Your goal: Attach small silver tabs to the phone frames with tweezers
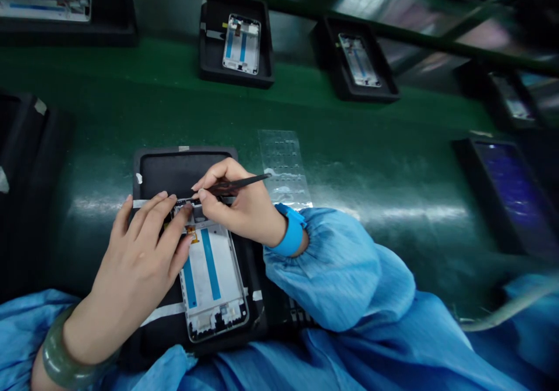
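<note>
A phone frame point(222, 286) with blue adhesive strips lies at a slant in a black foam tray point(183, 173) in front of me. My left hand point(144, 251) rests over its upper left part with fingers spread, the fingertips touching the frame near its top edge. In my right hand point(238, 202) is a pair of dark tweezers point(240, 182), pinched between thumb and fingers. Their tip points down at the top end of the frame; what lies at the tip is too small to make out. An orange flex cable point(192, 235) shows beside my left thumb.
Just beyond my right hand lies a clear plastic sheet point(283, 158) on the green work surface point(371, 158). Along the back stand black trays point(236, 78) with phone frames. A tray with a purple-lit panel point(515, 176) sits at the right; dark foam point(26, 146) stands at the left.
</note>
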